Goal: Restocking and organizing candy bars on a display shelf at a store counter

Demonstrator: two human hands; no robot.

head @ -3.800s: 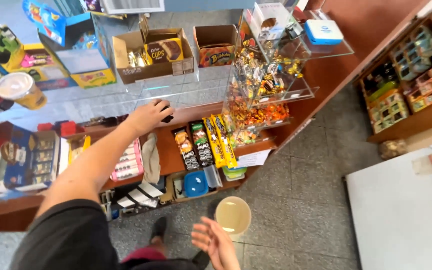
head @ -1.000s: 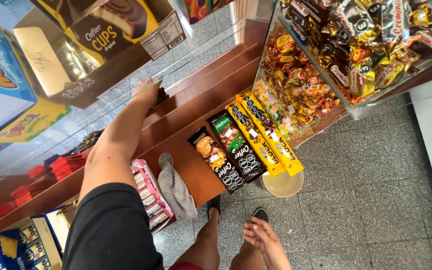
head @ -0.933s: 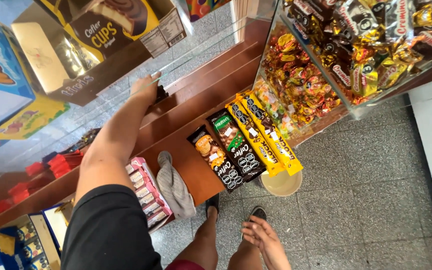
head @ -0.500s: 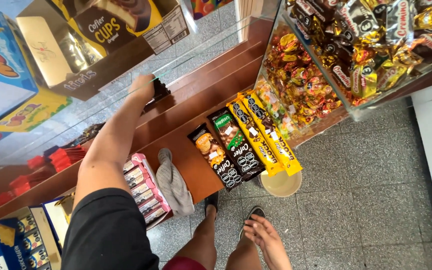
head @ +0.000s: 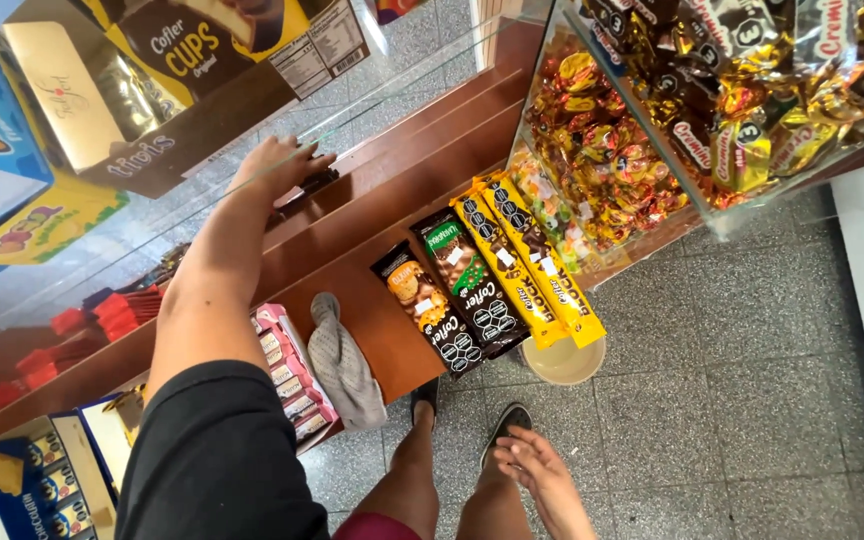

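Left hand [head: 277, 165] is up in the upper middle of the frame, palm down with fingers spread flat on the smooth glass top [head: 152, 250] of the counter, right by a small dark object [head: 310, 183] at the fingertips. Can't tell if it's actually gripping that thing or just resting next to it. Right hand [head: 537, 470] hangs low near the bottom center, fingers loose and half open, holding nothing, just above the speckled grey floor tiles [head: 732, 380].

Below the glass there's a reddish wooden shelf [head: 372, 210]. Leaning on its lower ledge, center frame, are four long glossy chocolate bars [head: 487, 280]: two dark wrappers, two yellow ones. Just left of them lies a crumpled grey cloth [head: 342, 365], soft and ribbed looking, and next to that a pink box of small packs [head: 287, 370]. Under the yellow bars sits a round pale bucket [head: 564, 360]. Upper right is a clear bin [head: 692, 130] stuffed with shiny foil candies.
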